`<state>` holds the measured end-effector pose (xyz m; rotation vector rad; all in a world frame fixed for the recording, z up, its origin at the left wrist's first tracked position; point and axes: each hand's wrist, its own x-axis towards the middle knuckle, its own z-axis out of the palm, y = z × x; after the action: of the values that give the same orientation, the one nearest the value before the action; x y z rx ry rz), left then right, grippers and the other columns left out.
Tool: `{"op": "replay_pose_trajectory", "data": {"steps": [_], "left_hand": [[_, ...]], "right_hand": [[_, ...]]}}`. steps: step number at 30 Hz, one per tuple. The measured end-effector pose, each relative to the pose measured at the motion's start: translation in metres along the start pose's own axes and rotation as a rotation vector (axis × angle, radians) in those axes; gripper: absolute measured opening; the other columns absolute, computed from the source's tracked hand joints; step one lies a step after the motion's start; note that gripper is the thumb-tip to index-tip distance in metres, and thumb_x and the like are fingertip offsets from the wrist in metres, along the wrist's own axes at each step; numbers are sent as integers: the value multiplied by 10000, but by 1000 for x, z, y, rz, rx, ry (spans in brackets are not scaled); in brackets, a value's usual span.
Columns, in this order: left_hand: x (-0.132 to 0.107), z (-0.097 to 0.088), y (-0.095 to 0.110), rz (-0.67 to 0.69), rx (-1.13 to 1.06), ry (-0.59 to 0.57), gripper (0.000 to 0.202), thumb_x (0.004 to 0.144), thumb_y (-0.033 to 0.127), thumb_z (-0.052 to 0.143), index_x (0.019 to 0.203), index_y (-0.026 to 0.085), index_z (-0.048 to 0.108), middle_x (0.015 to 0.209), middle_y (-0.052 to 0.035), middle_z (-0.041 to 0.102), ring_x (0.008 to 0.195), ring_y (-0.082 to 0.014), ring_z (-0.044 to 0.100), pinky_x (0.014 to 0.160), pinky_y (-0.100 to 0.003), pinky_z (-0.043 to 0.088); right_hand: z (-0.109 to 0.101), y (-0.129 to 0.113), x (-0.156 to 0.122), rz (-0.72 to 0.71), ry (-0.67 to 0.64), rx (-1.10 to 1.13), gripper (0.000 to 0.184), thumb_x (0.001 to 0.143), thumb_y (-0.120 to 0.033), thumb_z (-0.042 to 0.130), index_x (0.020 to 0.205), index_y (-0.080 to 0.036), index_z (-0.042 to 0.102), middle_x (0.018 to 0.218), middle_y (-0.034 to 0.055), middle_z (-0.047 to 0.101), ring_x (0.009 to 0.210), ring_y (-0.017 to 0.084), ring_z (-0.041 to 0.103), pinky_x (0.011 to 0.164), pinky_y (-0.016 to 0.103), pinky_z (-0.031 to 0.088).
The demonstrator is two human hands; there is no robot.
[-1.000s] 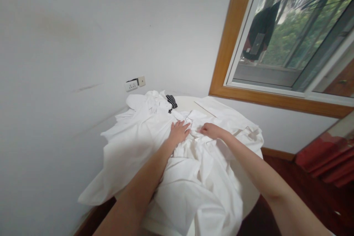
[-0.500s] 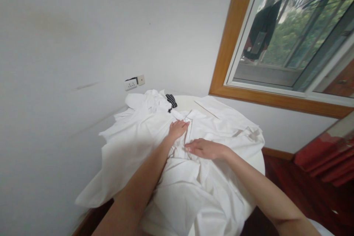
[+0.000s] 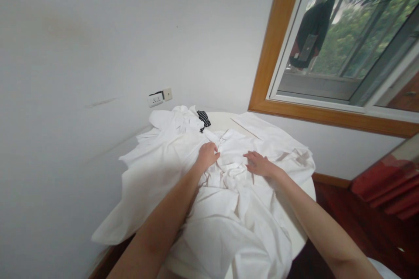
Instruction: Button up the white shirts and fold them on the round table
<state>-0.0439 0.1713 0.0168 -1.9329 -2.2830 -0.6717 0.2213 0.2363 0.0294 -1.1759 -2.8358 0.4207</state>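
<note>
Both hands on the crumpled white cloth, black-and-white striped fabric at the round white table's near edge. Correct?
No. The head view shows the black-and-white striped fabric at the far edge of the table, beyond both hands. Left hand and right hand do rest on the crumpled white cloth.

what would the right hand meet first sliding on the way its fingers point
Probably the bunched ridge of the crumpled white cloth just past the right hand; beyond it, the left hand.
</note>
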Motion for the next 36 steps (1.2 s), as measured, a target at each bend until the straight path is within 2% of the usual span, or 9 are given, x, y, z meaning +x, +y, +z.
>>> {"op": "replay_pose_trajectory", "data": {"steps": [4,8,13,17,20,24,28,33,36], "left_hand": [[-5,8,-1,153,22,11,498,855,333,498,1338,223,444,1431,-65,435,1304,-213,394,1086,-372,309],[-7,19,1,190,75,-158,553,910,526,330,1400,274,375,1483,-49,365,1372,-260,298,1120,-487,222],[-5,22,6,154,91,-222,735,831,714,279,1439,302,298,1525,-62,273,1408,-296,202,1109,-577,150],[-3,22,8,132,94,-244,724,828,718,276,1422,308,336,1535,-54,247,1416,-291,179,1113,-569,136],[-4,22,10,119,90,-220,689,840,691,303,1415,315,349,1532,-45,260,1411,-288,194,1118,-550,141],[-7,20,16,120,98,-152,626,853,645,350,1383,317,400,1503,-45,328,1385,-288,253,1117,-523,168],[-13,8,27,166,135,-9,548,871,559,411,1321,251,469,1394,-94,456,1289,-288,367,1076,-469,261],[-26,-16,32,147,201,-25,315,918,316,370,1060,169,610,1096,-143,588,1119,-284,480,934,-432,394],[-34,-22,26,86,235,-143,270,867,181,392,969,147,640,1018,-150,613,1047,-277,525,857,-409,447]], "right_hand": [[0,14,1,-132,93,88,401,834,-419,546,1173,-204,566,1335,132,507,1231,290,456,1000,487,365],[-4,21,-7,-232,180,221,292,818,-467,576,941,-208,633,1245,94,589,1194,267,501,1000,426,381],[-14,24,-18,-264,257,334,340,835,-524,539,872,-204,645,1062,84,658,1048,232,583,961,373,420],[-8,32,-18,-219,230,174,469,845,-548,500,1124,-190,619,1169,125,618,1128,256,543,1004,418,386],[3,40,-20,-160,130,42,660,840,-599,468,1388,-235,413,1438,129,410,1334,284,351,1091,520,244],[8,56,-26,-173,68,0,745,826,-639,459,1457,-284,283,1517,88,278,1403,272,213,1123,557,109],[0,66,-28,-194,140,59,774,804,-604,525,1452,-246,300,1474,103,365,1366,259,310,1125,494,196],[-15,28,-31,-212,293,45,517,826,-404,547,1305,-208,523,1327,113,536,1236,269,469,1054,451,336],[-15,-11,-31,-246,216,92,337,853,-269,473,1132,-211,655,1142,99,653,1089,245,568,989,394,399]]}}
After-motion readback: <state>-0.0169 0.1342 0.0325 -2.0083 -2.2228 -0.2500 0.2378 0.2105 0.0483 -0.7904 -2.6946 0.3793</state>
